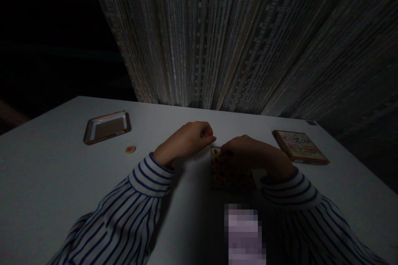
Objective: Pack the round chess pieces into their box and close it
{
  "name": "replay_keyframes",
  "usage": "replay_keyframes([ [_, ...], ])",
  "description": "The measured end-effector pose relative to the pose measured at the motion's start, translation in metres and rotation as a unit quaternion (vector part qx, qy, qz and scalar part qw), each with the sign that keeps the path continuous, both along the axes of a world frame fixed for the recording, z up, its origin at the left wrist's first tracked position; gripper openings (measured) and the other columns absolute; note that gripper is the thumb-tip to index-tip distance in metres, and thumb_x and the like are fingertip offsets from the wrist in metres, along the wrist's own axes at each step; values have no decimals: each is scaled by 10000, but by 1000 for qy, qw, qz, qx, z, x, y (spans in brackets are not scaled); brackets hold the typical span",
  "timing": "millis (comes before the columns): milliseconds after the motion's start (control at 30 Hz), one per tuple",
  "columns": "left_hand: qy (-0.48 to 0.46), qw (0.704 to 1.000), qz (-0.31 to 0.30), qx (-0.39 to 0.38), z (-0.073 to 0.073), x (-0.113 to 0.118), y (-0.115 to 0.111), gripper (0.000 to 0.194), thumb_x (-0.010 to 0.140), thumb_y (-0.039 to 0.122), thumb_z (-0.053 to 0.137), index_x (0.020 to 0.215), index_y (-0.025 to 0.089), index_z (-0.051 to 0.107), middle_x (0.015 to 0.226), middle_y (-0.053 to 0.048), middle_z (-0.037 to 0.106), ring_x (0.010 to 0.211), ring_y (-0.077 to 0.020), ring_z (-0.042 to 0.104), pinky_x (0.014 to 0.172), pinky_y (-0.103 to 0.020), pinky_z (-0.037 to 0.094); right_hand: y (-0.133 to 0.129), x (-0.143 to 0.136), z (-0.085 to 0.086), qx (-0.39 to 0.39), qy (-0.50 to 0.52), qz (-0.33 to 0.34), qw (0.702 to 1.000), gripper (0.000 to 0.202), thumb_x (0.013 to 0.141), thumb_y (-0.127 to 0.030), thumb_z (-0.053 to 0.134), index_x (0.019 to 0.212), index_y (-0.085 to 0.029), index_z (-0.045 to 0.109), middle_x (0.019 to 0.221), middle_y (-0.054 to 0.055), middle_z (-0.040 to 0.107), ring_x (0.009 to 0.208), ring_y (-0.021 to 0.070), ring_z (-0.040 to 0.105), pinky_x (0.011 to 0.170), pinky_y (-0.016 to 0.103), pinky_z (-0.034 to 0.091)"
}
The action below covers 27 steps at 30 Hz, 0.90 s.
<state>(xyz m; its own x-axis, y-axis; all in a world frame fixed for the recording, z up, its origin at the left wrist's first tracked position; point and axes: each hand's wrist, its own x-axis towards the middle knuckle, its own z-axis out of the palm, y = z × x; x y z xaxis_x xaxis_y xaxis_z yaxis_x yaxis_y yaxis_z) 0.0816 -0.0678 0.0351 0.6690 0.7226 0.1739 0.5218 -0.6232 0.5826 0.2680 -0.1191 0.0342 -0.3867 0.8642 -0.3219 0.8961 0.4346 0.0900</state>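
A shallow box (214,185) stands on the white table, with several round wooden pieces in rows inside. One light piece (215,152) with a dark character shows in its far left corner. My right hand (245,151) is over the far part of the box, fingers bent down at the pieces; its fingertips are in shadow, and what they hold cannot be made out. Just left of the box's far corner is my left hand (194,137), its fingers curled and the thumb stretched toward the box. Nothing plain shows in it.
At the far left lies an open, shallow tray-like lid (107,126), with a single round piece (130,149) with a red mark near it. A flat box with a printed picture (298,145) lies at the right. Stringed curtains (199,41) hang behind the table's far edge.
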Motion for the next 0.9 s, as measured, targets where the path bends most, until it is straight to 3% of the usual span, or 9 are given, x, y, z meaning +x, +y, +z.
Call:
replay_keyframes([
  [333, 0, 1000, -6, -5, 0, -1, 0, 228, 802, 366, 528, 829, 169, 640, 765, -28, 659, 645, -142, 562, 584, -260, 371, 0, -1, 2, -16, 6, 0, 1000, 245, 782, -194, 460, 908, -183, 669, 839, 92, 699, 741, 214, 653, 567, 282, 392],
  [700, 4, 1000, 1, 15, -1, -2, 2, 255, 806, 382, 519, 847, 161, 640, 790, -41, 671, 671, -154, 581, 578, -254, 388, -2, 7, 11, -5, 53, -52, 997, 233, 754, -222, 502, 917, -238, 668, 870, 42, 688, 722, 165, 608, 578, 251, 353],
  [900, -7, 999, 7, 42, 6, -6, 2, 201, 807, 283, 490, 832, 157, 644, 827, -50, 685, 720, -159, 603, 617, -248, 420, -3, 9, 17, 42, 50, -58, 996, 226, 783, -176, 461, 865, -227, 665, 815, 35, 691, 724, 174, 604, 571, 259, 329],
])
